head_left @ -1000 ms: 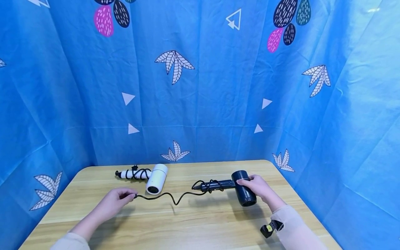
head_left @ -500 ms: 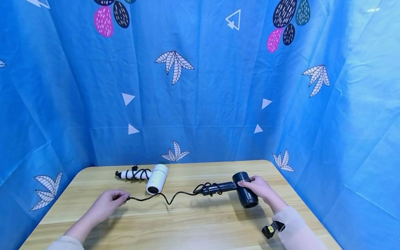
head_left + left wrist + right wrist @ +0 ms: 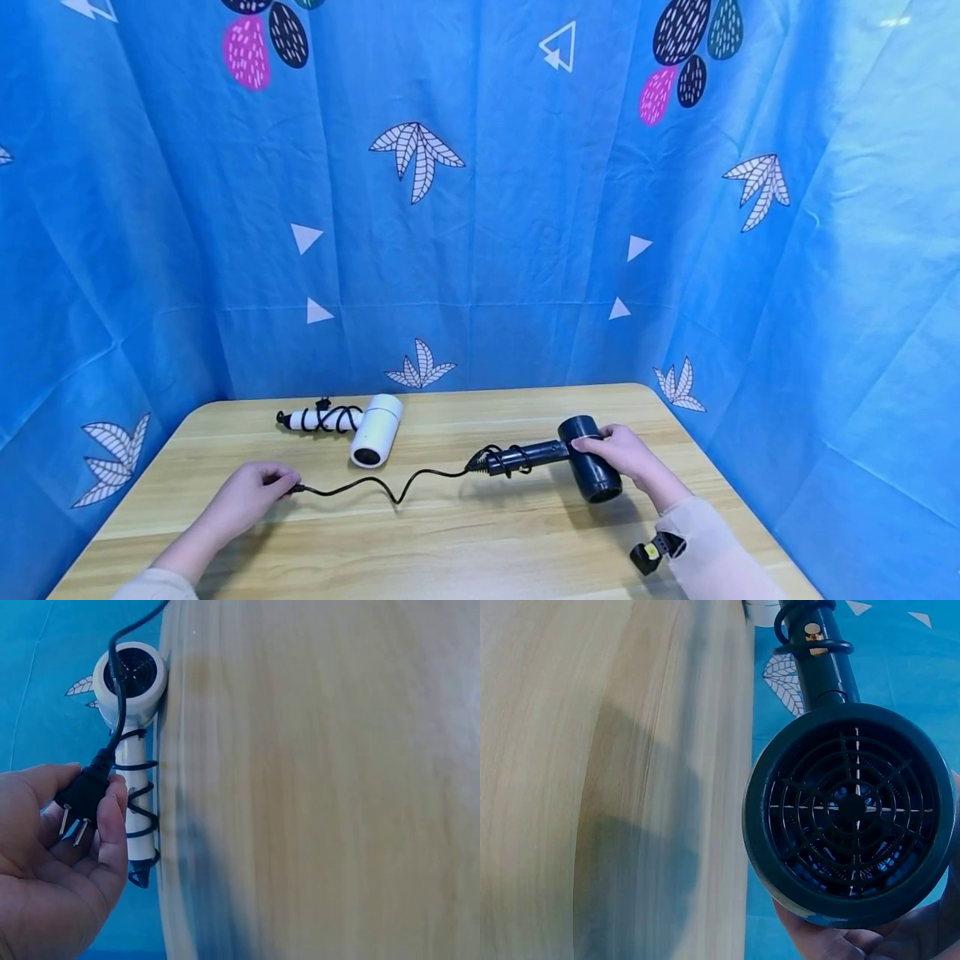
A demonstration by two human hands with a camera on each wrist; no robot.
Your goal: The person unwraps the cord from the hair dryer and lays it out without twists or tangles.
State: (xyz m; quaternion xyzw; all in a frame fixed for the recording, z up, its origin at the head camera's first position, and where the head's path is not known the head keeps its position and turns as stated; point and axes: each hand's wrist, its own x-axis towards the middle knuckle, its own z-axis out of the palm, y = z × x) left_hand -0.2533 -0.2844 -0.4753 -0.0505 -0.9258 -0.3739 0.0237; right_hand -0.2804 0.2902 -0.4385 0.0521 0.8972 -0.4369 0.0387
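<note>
A black hair dryer (image 3: pixel 592 477) is held above the right part of the table by my right hand (image 3: pixel 626 454), which grips it round the barrel. Its round grille (image 3: pixel 851 810) fills much of the right wrist view. Some of the black cord (image 3: pixel 431 472) loops round the handle (image 3: pixel 528 456); the rest runs across to my left hand (image 3: pixel 251 492). That hand pinches the two-pin plug (image 3: pixel 84 793) between thumb and fingers, with the pins showing in the left wrist view. A white hair dryer (image 3: pixel 377 431) lies behind, its black cord wound round the handle.
The wooden table (image 3: pixel 420 550) has a far edge along a blue patterned curtain (image 3: pixel 480 250), which also hangs on both sides. A small black device (image 3: pixel 648 554) with a yellow mark sits at my right sleeve (image 3: pixel 708 542).
My left hand has moved left and towards me with the plug, drawing out the cord. The black hair dryer has come slightly nearer and right with my right hand. The white hair dryer stays put.
</note>
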